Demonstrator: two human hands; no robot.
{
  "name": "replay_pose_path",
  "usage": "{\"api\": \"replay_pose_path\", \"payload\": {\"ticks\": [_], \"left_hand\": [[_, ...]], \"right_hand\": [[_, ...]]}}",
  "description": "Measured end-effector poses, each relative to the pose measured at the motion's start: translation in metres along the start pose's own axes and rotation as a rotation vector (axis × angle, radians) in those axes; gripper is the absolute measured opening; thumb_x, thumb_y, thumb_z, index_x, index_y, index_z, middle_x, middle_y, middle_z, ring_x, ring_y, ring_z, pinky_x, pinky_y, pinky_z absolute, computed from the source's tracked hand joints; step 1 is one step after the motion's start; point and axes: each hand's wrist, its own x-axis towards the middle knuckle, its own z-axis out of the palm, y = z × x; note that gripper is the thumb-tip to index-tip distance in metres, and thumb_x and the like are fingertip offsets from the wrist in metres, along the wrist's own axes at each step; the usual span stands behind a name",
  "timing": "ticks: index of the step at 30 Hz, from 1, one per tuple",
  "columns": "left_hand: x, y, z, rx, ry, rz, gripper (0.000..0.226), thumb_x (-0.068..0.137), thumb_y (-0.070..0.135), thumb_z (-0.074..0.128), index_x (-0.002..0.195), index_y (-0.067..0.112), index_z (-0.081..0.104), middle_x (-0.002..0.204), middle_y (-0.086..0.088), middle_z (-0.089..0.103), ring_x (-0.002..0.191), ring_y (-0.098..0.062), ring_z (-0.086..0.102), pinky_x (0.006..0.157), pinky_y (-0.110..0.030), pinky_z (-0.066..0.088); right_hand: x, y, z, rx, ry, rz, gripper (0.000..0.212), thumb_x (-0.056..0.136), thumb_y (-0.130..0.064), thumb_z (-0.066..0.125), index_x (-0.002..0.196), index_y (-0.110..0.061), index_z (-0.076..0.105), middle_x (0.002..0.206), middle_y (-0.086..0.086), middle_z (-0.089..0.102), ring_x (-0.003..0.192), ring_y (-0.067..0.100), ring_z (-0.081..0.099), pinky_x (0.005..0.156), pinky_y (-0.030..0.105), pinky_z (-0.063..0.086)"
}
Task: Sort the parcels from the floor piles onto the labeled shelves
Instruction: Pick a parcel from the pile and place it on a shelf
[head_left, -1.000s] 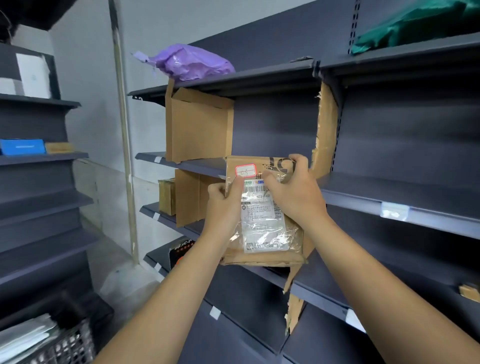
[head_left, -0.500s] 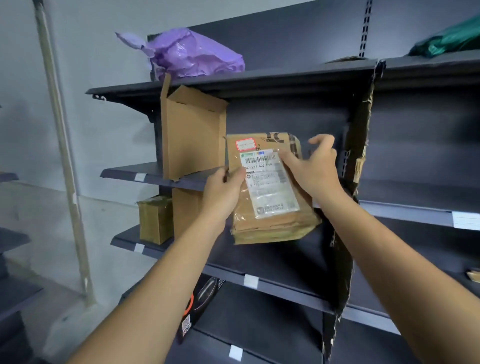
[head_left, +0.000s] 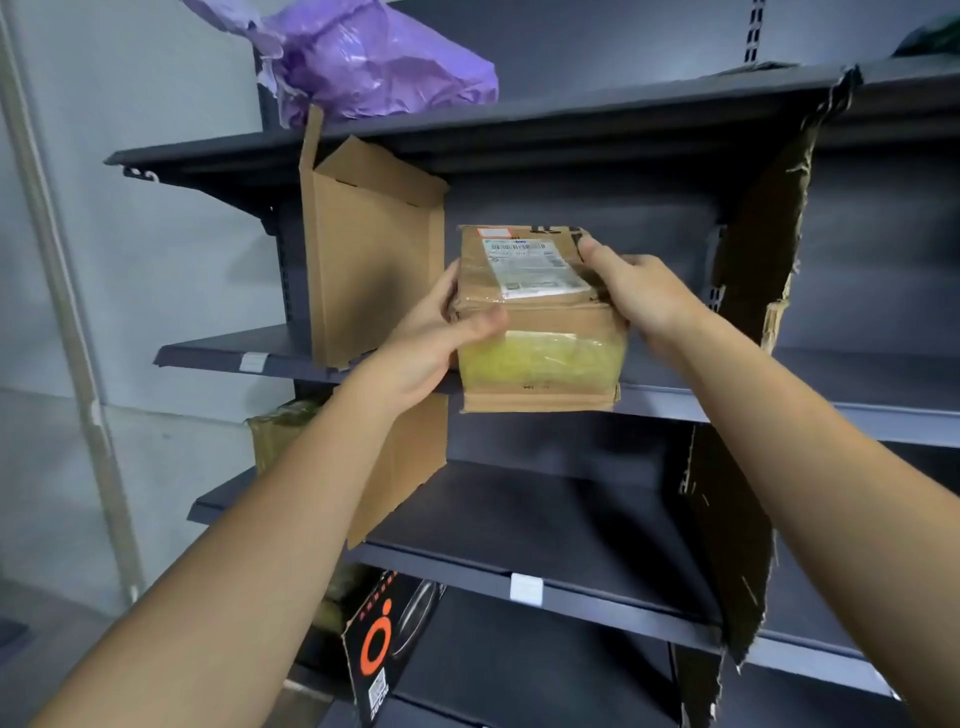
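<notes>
Raised shelfward — one parcel (head_left: 537, 317) (two hands)

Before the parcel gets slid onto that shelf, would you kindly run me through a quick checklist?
1. Both hands grip the cardboard parcel, left hand and right hand: ok.
2. Shelf bare behind the parcel: ok.
3. Gap between the cardboard divider on the left and the torn divider on the right fits the parcel: ok.
4. Parcel resting on the shelf: cannot tell.
5. Parcel's shipping label matches the shelf tag: cannot tell, text unreadable.
</notes>
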Motion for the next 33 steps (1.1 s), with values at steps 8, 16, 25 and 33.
{"api": "replay_pose_path", "payload": {"ticks": [8,16,25,33], "left_hand": [[0.048,-0.019,-0.01,0.094,0.288,0.017,0.096,0.056,0.069,0.077,0.135,0.023,0.048,0.133,0.007,0.06,0.123,-0.015,0.057,0.109,-0.043,0.042],[0.084,-0.059,-0.03,0.228,0.305,-0.018,0.054,0.079,0.057,0.066,0.114,0.018,0.054,0.118,0.0,0.065,0.109,-0.017,0.062,0.102,-0.046,0.048],[0.124,-0.086,-0.061,0.391,0.096,-0.071,0.057,0.069,0.044,0.079,0.119,0.029,0.056,0.123,0.008,0.063,0.112,-0.011,0.061,0.104,-0.039,0.046],[0.15,-0.102,-0.057,0.552,0.214,-0.024,0.06,0.082,0.036,0.077,0.126,0.016,0.041,0.132,-0.002,0.054,0.12,-0.024,0.054,0.097,-0.032,0.043]], "right_hand": [[0.041,0.017,0.013,0.012,-0.018,-0.018,0.051,0.091,-0.061,0.051,0.106,-0.014,0.064,0.091,-0.002,0.07,0.086,0.015,0.066,0.088,0.031,0.054],[0.06,0.041,0.034,-0.183,-0.031,-0.002,0.091,0.074,-0.058,0.072,0.145,-0.009,0.041,0.129,-0.003,0.058,0.116,0.014,0.059,0.108,0.033,0.043],[0.091,0.059,0.055,-0.158,0.059,0.027,0.081,0.083,-0.039,0.076,0.147,-0.006,0.039,0.122,-0.003,0.057,0.117,0.013,0.059,0.109,0.03,0.042],[0.109,0.081,0.072,-0.2,0.295,0.044,0.062,0.081,-0.042,0.077,0.126,-0.012,0.049,0.112,-0.002,0.058,0.103,0.017,0.06,0.093,0.04,0.052]]}}
